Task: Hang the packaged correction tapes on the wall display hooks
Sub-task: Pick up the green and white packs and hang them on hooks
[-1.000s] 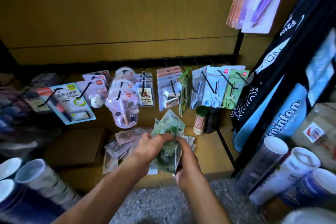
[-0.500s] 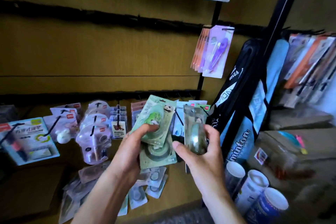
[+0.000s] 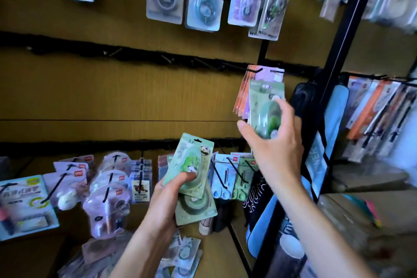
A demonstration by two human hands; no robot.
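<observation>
My right hand grips one green correction tape pack, raised at two o'clock just below a wall hook holding orange and purple packs. My left hand, at six o'clock, clamps a fanned stack of green packs.

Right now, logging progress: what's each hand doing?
Left hand: closed on a stack of green correction tape packs.
Right hand: closed on a single green pack, raised near the middle-row hooks.
</observation>
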